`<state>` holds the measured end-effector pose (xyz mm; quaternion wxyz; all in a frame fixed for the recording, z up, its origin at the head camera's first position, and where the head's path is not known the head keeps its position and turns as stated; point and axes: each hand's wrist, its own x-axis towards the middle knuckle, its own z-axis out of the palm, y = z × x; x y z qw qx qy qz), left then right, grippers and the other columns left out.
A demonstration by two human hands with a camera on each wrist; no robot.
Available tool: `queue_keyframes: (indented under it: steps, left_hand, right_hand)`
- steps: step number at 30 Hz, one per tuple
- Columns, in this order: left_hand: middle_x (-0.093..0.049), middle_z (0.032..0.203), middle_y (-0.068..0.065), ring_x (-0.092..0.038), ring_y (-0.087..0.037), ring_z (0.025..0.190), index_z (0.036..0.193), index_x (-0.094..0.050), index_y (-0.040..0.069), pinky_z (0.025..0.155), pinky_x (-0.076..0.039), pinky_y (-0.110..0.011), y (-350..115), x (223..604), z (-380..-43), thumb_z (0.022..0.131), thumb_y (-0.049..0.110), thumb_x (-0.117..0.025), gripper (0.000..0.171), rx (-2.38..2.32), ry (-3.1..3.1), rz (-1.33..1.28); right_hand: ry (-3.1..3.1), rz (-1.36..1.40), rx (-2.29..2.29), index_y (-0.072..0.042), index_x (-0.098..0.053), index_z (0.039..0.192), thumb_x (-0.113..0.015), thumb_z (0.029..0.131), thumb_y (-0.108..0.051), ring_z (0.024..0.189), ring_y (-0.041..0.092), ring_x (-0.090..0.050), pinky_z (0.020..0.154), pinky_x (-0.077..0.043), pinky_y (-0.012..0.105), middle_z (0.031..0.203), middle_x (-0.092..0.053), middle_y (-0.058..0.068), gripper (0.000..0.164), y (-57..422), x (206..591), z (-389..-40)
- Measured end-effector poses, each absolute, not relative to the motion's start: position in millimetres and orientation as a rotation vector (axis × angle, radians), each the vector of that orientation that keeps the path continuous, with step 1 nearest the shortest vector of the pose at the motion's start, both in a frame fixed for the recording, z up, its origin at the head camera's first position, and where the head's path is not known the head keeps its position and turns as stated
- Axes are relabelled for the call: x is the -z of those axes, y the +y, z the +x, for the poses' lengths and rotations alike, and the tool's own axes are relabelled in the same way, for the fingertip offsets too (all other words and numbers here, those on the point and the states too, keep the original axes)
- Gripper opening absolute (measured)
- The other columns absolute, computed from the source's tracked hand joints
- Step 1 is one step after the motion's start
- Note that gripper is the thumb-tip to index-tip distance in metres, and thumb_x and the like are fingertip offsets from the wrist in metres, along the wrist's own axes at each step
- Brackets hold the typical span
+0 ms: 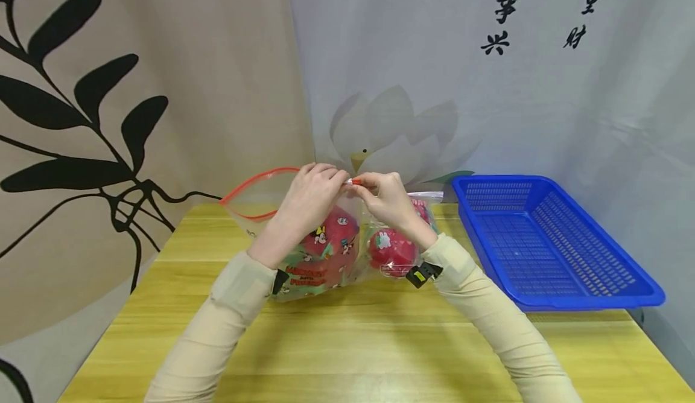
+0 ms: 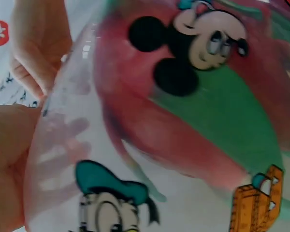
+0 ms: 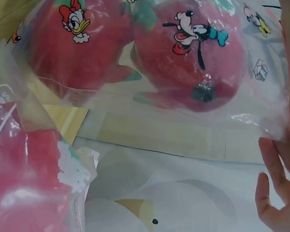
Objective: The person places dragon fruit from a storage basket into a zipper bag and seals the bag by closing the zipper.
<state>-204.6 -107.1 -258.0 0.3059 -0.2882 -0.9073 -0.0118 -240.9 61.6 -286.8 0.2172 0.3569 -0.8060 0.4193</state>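
Note:
A clear zip bag (image 1: pixel 320 279) with a red seal strip and printed cartoon figures stands on the table. Red dragon fruits (image 3: pixel 198 72) with green tips fill its lower part. My left hand (image 1: pixel 312 198) grips the bag's top edge near its right end, fingers curled over it. Close beside it, my right hand (image 1: pixel 388 201) pinches the red end of the seal between thumb and fingers. Left of the hands, the bag's mouth gapes in a loop. Behind the right hand, a second clear bag (image 1: pixel 395 267) holds more red fruit, partly hidden by that hand and wrist.
A blue plastic basket (image 1: pixel 575 301) with perforated sides sits on the right of the wooden table (image 1: pixel 347 355), its near end jutting past the right edge. A printed cloth backdrop (image 1: pixel 412 41) hangs behind the table.

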Motion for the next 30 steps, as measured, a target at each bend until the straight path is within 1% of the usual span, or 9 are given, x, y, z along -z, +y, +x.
queue_keyframes:
  steps: [4, 10, 17, 21, 24, 30]
  left_hand:
    - [-0.074, 0.092, -0.004, -0.067, -0.025, 0.098, 0.091, -0.062, 0.010, 0.089, -0.050, -0.046, -107.3, 260.0, -208.1, 0.095, 0.027, -0.056, 0.019, 0.028, -2.361, -0.782]
    - [-0.073, 0.081, -0.002, -0.069, -0.025, 0.091, 0.088, -0.056, 0.012, 0.090, -0.049, -0.048, -109.6, 261.3, -208.0, 0.097, 0.030, -0.053, 0.020, 0.007, -2.380, -0.754]
    - [-0.073, 0.081, -0.003, -0.069, -0.026, 0.092, 0.086, -0.054, 0.015, 0.091, -0.047, -0.050, -117.8, 262.2, -207.3, 0.096, 0.034, -0.052, 0.022, 0.040, -2.414, -0.703]
    - [-0.072, 0.077, -0.003, -0.069, -0.026, 0.089, 0.084, -0.054, 0.016, 0.091, -0.047, -0.053, -126.1, 263.5, -206.4, 0.097, 0.035, -0.051, 0.023, 0.058, -2.438, -0.676]
    - [-0.072, 0.075, -0.003, -0.069, -0.026, 0.087, 0.085, -0.054, 0.016, 0.091, -0.047, -0.055, -133.8, 264.9, -205.4, 0.097, 0.034, -0.051, 0.022, 0.074, -2.458, -0.660]
    - [-0.073, 0.077, -0.005, -0.070, -0.028, 0.085, 0.086, -0.057, 0.017, 0.091, -0.046, -0.056, -148.1, 268.7, -204.0, 0.096, 0.032, -0.053, 0.019, 0.087, -2.466, -0.649]
  right_hand:
    - [-2.235, 0.988, -1.145, 0.003, -0.073, 0.093, -0.063, 0.089, -0.004, 0.071, 0.022, -0.072, 0.051, -0.042, 0.018, 0.080, -0.074, 0.014, 0.012, 64.0, 285.5, -240.7]
    - [-2.220, 0.986, -1.149, 0.001, -0.073, 0.088, -0.064, 0.088, -0.003, 0.067, 0.020, -0.071, 0.046, -0.033, 0.018, 0.078, -0.074, 0.013, 0.010, 64.4, 286.7, -242.0]
    - [-2.198, 0.982, -1.183, 0.000, -0.073, 0.083, -0.066, 0.087, -0.005, 0.063, 0.021, -0.068, 0.046, -0.033, 0.018, 0.076, -0.074, 0.012, 0.011, 60.6, 287.1, -242.9]
    - [-2.213, 0.965, -1.205, 0.000, -0.073, 0.082, -0.066, 0.088, -0.008, 0.060, 0.023, -0.067, 0.043, -0.031, 0.018, 0.075, -0.074, 0.012, 0.012, 59.3, 287.2, -244.1]
    - [-2.238, 0.941, -1.220, -0.002, -0.073, 0.082, -0.066, 0.088, -0.009, 0.060, 0.022, -0.067, 0.042, -0.028, 0.018, 0.075, -0.074, 0.011, 0.012, 59.4, 288.2, -245.2]
    - [-2.247, 0.928, -1.220, -0.002, -0.073, 0.082, -0.066, 0.088, -0.009, 0.061, 0.020, -0.068, 0.042, -0.031, 0.019, 0.076, -0.074, 0.012, 0.012, 58.9, 288.2, -244.8]
